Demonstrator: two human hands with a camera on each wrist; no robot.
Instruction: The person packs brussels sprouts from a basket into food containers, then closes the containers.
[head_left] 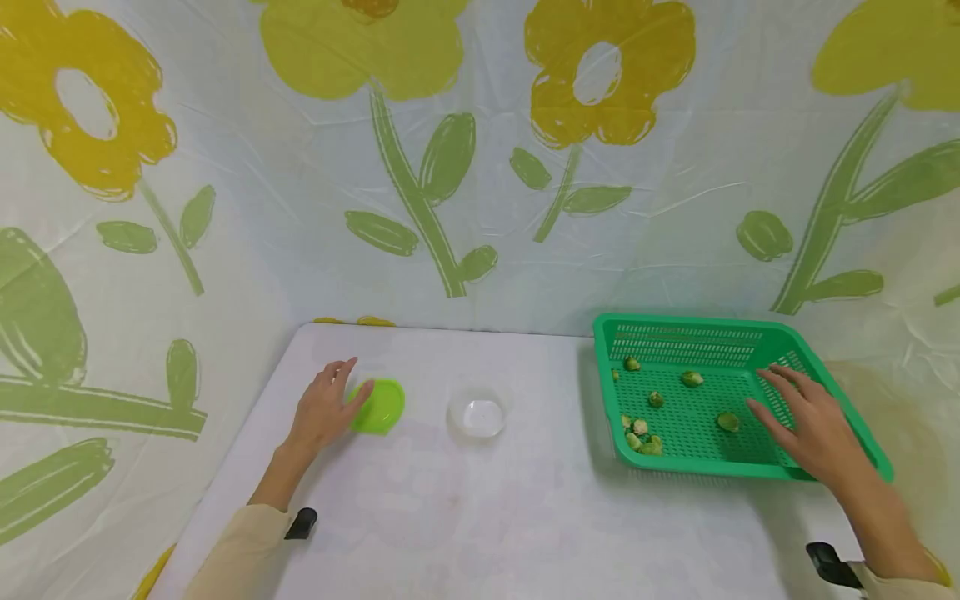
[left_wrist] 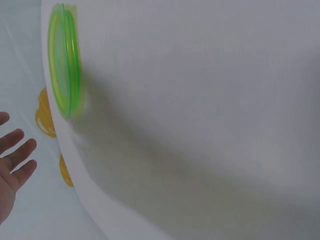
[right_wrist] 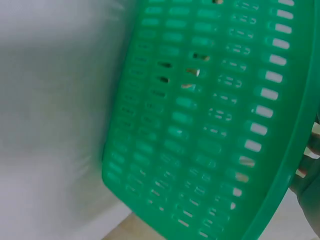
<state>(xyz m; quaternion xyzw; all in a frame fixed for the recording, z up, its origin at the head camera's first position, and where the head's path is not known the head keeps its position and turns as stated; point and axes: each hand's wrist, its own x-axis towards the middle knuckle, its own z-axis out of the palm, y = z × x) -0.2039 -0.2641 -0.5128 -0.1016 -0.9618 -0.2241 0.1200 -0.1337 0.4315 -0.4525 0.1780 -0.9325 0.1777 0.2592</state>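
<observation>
Extending over a rectangular green perforated plastic basket [head_left: 705,467] of small green sprouts [head_left: 692,379], the right hand [head_left: 813,421] has its grip released; the left hand [head_left: 324,410], grip also loose, is near a round lime-green plastic lid [head_left: 382,407] beside a clear round bowl [head_left: 480,419] on the white bench [head_left: 450,508].

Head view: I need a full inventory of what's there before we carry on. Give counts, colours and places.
Table: one, white, below everything
Backdrop: floral cloth, white with yellow and green, behind table
Basket: one, green, right side of table
Sprout-like pieces: roughly ten, green and pale, inside basket
Round lid: one, lime green, left side of table
Small bowl: one, clear, between lid and basket
Sleeves: two, beige, on forearms
Wrist devices: two, black, one by each cuff
Left hand: one, bare, by lid
Right hand: one, bare, over basket's right end
</observation>
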